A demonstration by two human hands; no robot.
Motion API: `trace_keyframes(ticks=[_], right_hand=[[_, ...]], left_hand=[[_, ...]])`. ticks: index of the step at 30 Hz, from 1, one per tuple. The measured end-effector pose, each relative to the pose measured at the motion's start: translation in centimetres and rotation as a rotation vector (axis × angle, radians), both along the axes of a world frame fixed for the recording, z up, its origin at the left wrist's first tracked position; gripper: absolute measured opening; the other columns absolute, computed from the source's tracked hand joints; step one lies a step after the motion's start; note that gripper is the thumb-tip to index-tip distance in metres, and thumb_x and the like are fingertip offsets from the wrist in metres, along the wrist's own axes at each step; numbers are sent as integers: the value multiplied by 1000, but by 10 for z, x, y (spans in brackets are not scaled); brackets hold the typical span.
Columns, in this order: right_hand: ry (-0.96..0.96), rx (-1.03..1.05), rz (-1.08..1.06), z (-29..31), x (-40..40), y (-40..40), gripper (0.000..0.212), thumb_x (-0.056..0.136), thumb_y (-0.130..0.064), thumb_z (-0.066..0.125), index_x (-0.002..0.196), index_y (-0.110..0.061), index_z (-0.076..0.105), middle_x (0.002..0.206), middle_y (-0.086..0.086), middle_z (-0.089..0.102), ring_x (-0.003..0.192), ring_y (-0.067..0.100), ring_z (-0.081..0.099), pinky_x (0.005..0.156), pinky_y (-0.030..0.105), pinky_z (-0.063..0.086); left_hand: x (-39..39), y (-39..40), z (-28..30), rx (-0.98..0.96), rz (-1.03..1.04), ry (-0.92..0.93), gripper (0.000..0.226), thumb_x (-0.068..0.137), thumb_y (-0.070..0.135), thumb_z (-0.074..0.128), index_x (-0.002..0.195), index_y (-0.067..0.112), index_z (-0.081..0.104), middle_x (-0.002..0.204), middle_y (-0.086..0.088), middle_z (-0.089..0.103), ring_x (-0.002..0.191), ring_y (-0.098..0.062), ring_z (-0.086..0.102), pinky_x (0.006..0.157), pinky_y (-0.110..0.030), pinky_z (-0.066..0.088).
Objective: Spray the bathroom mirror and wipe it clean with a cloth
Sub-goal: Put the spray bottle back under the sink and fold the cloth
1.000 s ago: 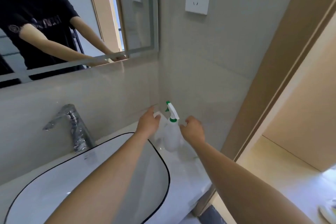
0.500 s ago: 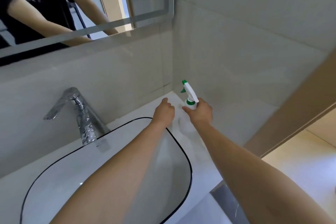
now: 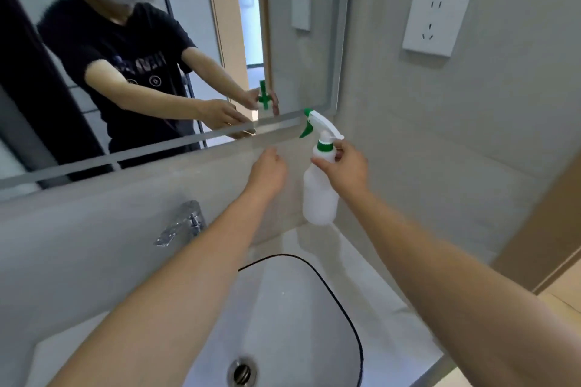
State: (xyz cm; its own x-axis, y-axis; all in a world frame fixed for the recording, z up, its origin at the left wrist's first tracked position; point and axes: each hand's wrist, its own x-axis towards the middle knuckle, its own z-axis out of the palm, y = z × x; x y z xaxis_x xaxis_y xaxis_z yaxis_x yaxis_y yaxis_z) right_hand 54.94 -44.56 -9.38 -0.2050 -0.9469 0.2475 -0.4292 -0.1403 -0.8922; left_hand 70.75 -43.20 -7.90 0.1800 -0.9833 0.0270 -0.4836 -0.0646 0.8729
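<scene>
Barely started: right hand (image 3: 345,168) grips the bottle (image 3: 319,195) by its neck, left hand (image 3: 267,168) loosely curled and empty, mirror (image 3: 188,41) unsprayed, no cloth in sight.

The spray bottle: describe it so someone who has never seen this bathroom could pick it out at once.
Start at the mirror above the sink and go to its lower right corner. Just below that corner the right hand holds the spray bottle in the air by its neck. It is the only white plastic bottle, with a green collar, trigger and nozzle tip; the left hand beside it holds nothing.
</scene>
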Motion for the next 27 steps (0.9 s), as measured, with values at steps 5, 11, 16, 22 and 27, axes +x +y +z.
trace_keyframes(ticks=[5, 11, 16, 22, 27], right_hand=[[-179, -207, 297, 95, 71, 5, 40, 83, -27, 79, 117, -14, 65, 106, 2, 71, 96, 18, 66, 81, 30, 54], [-231, -329, 761, 193, 164, 40, 44, 90, -29, 72, 132, -21, 61, 115, -1, 71, 108, 21, 67, 95, 46, 56], [-170, -404, 990, 239, 222, 86, 43, 87, -45, 70, 127, -30, 65, 126, -3, 67, 114, 21, 65, 103, 46, 50], [-196, -400, 1192, 253, 255, 120, 30, 97, -18, 62, 127, -11, 64, 115, 11, 71, 91, 13, 70, 71, 20, 54], [-195, -397, 1214, 250, 257, 130, 31, 97, -17, 63, 127, -11, 64, 118, 10, 71, 95, 10, 71, 73, 18, 55]], left_hand=[[74, 25, 117, -209, 126, 62, 39, 84, 27, 45, 121, 22, 57, 124, -8, 61, 112, -33, 60, 89, -45, 49], [158, 100, 234, -550, 334, 33, 22, 96, 13, 40, 99, 11, 62, 106, -13, 63, 84, -30, 64, 63, -39, 52], [207, 172, 286, -755, 559, -88, 46, 104, 37, 30, 70, 19, 54, 77, -5, 66, 63, -18, 55, 66, -34, 45], [243, 226, 313, -786, 536, -83, 46, 98, 46, 48, 64, 17, 49, 59, 1, 51, 47, -13, 40, 51, -29, 32], [245, 242, 319, -714, 474, -243, 45, 101, 38, 52, 62, 15, 49, 54, 5, 48, 33, -1, 37, 39, -15, 30]])
